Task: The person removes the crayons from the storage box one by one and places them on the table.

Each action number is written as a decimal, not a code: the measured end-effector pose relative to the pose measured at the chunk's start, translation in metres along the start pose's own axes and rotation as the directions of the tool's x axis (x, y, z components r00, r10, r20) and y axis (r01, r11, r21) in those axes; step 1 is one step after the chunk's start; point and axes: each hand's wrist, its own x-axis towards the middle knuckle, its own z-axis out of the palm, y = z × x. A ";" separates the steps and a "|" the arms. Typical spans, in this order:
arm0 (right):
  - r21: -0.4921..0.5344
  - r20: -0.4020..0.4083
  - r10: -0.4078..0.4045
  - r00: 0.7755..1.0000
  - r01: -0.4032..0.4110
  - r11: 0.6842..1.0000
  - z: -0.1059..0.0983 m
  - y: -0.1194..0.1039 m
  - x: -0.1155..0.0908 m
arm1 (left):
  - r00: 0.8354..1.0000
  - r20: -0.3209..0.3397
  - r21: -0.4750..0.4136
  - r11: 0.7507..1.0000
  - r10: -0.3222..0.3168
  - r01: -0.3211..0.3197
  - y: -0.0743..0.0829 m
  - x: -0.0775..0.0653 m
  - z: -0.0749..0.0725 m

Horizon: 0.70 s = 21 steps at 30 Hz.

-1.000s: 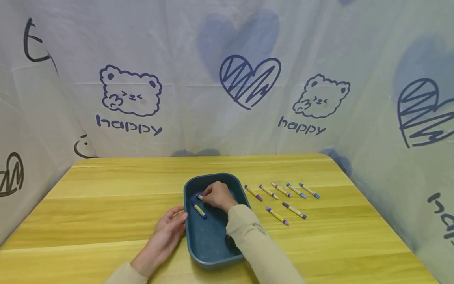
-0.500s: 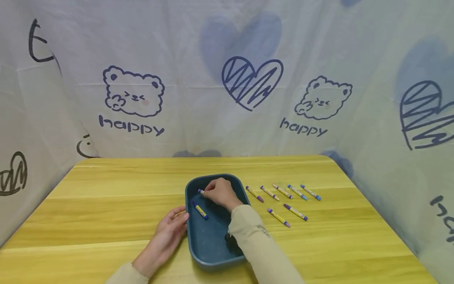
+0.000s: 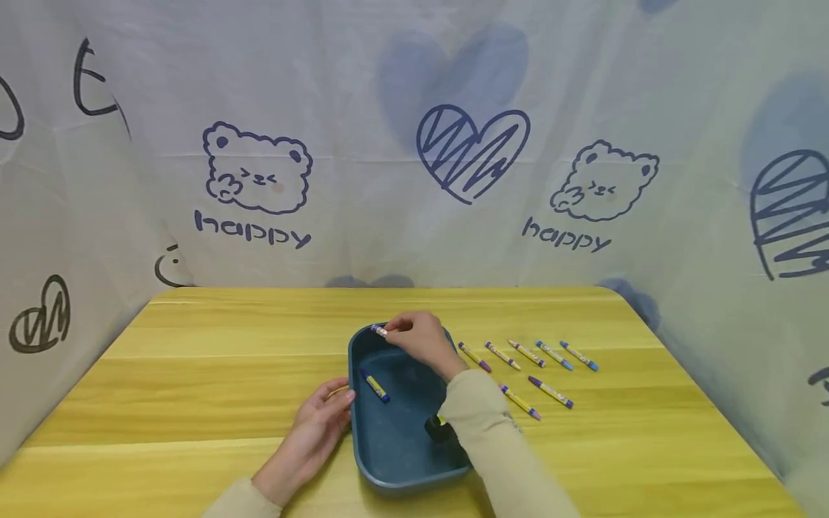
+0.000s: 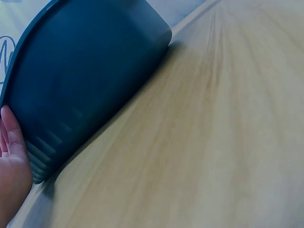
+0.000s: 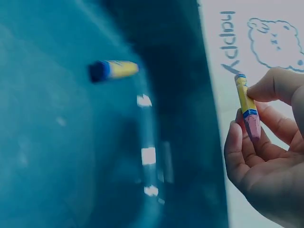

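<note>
A dark blue-green rectangular bin [image 3: 411, 478] stands on the table. My right hand [image 3: 424, 338] is above its far end, pinching a crayon [image 5: 247, 102] between thumb and fingers. In the right wrist view this crayon has a yellow wrapper, blue bands and a pink tip. On the bin's floor lies a blue-and-yellow crayon [image 3: 376, 386], blurred in the right wrist view. My left hand [image 3: 317, 428] rests against the bin's left outer wall with relaxed, nearly straight fingers. The right sleeve covers part of the bin's right side.
Right of the bin, several crayons lie spaced out on the wooden table [image 3: 194, 403]. Among them are a light-blue one [image 3: 579, 356], a dark purple one [image 3: 550, 392] and a lilac-tipped one [image 3: 520, 402]. Printed white cloth [image 3: 363, 216] hangs behind the table.
My right hand has risen from inside the bin to above its far rim, bringing the crayon up with it. The left hand keeps its place on the wall. The head view has shifted slightly.
</note>
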 end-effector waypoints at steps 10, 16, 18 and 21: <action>-0.048 -0.036 0.003 0.999 -0.004 0.999 -0.051 -0.011 -0.004 | 1.000 -0.001 0.002 1.000 -0.003 0.003 0.000 0.000 0.001; -0.081 -0.035 -0.001 0.999 -0.002 0.997 -0.071 -0.010 -0.013 | 1.000 -0.014 -0.008 1.000 -0.019 0.019 0.001 0.001 0.001; -0.087 -0.042 -0.003 0.999 0.000 0.996 -0.078 -0.008 -0.016 | 1.000 -0.020 -0.015 1.000 -0.024 0.024 0.001 0.001 0.001; -0.107 -0.055 -0.003 0.998 -0.003 0.994 -0.088 0.000 -0.021 | 1.000 -0.021 -0.015 1.000 -0.018 0.017 0.001 0.001 0.001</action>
